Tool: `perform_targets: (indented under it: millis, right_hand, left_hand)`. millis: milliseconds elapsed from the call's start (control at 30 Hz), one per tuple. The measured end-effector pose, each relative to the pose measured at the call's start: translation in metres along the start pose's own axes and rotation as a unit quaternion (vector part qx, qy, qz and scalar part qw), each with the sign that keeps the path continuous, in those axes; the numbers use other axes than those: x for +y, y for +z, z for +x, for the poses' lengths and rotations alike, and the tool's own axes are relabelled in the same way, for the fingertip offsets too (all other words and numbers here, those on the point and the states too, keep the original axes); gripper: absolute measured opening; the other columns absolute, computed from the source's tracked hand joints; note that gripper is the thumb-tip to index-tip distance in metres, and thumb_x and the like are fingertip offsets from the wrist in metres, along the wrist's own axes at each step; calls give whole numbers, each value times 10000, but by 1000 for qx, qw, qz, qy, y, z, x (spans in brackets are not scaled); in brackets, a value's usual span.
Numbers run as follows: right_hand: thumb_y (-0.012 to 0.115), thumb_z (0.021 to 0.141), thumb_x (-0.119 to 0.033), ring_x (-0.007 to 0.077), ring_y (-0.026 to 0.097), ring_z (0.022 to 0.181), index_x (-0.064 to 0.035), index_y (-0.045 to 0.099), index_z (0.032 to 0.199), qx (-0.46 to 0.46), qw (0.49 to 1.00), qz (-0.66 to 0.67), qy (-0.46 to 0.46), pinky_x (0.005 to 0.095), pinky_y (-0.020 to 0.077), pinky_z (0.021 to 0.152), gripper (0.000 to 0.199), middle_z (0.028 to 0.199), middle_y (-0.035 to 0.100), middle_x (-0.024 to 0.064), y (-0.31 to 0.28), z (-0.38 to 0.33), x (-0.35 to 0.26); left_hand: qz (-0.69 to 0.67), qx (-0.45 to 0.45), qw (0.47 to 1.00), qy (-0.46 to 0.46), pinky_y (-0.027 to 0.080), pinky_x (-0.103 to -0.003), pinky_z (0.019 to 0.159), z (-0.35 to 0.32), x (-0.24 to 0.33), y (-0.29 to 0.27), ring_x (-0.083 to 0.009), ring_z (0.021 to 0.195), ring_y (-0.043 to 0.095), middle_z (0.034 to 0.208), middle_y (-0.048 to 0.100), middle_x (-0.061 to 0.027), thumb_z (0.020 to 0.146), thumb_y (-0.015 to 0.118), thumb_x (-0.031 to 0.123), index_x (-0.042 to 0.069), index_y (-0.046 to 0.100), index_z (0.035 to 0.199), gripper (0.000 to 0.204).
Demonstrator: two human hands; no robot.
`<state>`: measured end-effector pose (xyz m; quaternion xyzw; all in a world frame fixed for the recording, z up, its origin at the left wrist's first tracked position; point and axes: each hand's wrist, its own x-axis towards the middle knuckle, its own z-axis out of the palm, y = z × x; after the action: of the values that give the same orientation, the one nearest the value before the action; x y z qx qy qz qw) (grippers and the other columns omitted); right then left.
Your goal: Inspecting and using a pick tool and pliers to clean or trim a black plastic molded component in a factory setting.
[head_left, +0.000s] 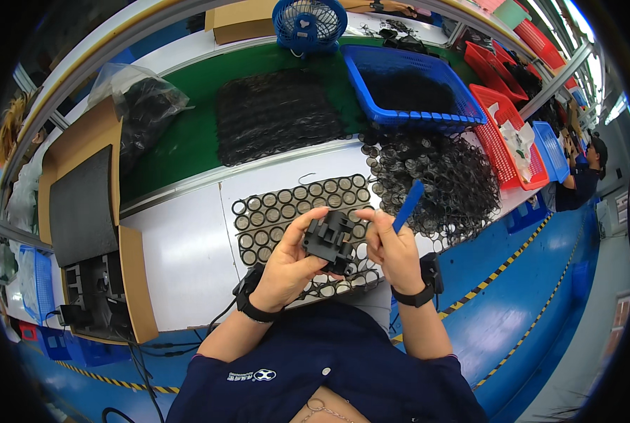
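Note:
My left hand [286, 266] is closed around a black moulded plastic part [329, 238] with slots and raised blocks, held up over the table in front of me. In my right hand [395, 255] is a slim blue tool [408, 206], its blue end sticking up past the fingers. The right fingertips come close to the part's right side; whether they touch it, and the tool's other end, I cannot make out. Beneath both hands lie rows of black rings [286, 197] with pale centres. To their right spreads a loose heap of black rings [435, 183].
On the left stands an open cardboard box [138, 282] with black parts and a dark sheet. A green surface [181, 151] behind carries stacked black mesh-like pieces [276, 113], a blue basket [368, 106] and a fan [308, 25]. At right are a red basket [494, 144] and a co-worker [583, 176].

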<state>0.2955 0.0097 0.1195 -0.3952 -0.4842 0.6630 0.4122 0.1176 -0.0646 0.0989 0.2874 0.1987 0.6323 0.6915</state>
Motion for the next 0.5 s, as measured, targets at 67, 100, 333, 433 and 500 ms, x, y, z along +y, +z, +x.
perform_targets:
  millis: [67,100,333,433,500]
  right_hand:
    - [451,1017,-275,25,314,465,35,594,1140,-62,997,28,37,192,259,409,363,614,397,-60,5,-2,2]
    - [451,1017,-275,25,314,465,35,594,1140,-61,997,28,35,192,259,409,363,614,397,-60,5,-3,3]
    - [364,1037,-276,74,464,646,1,672,1027,4,948,-176,-264,186,361,592,415,871,583,47,-1,-15,-9]
    - [489,986,-144,121,574,790,2,668,1045,15,966,-121,-230,216,451,675,239,953,623,76,8,-29,-21]
    - [643,869,-2,171,635,913,14,663,1060,34,953,-154,-257,252,494,779,193,1018,654,121,14,-29,-22]
  left_hand:
    - [7,1,1000,-5,577,-369,850,-1,0,1,-213,1137,552,1320,454,-121,861,535,-98,67,303,1434,639]
    - [14,5,1000,-8,565,-358,866,-2,0,1,-201,1130,552,1312,463,-114,854,543,-100,67,319,1428,639]
    - [143,11,989,44,463,-311,952,-7,-3,-2,-165,1126,551,1298,498,-95,844,565,-101,46,379,1399,603]
    - [236,-27,966,100,502,-357,938,-7,-6,-2,-244,1158,568,1265,539,-164,849,602,-62,36,366,1382,592]
    - [230,-30,965,120,457,-315,963,-9,-4,-2,-166,1119,557,1239,546,-114,824,573,-127,31,388,1382,609]
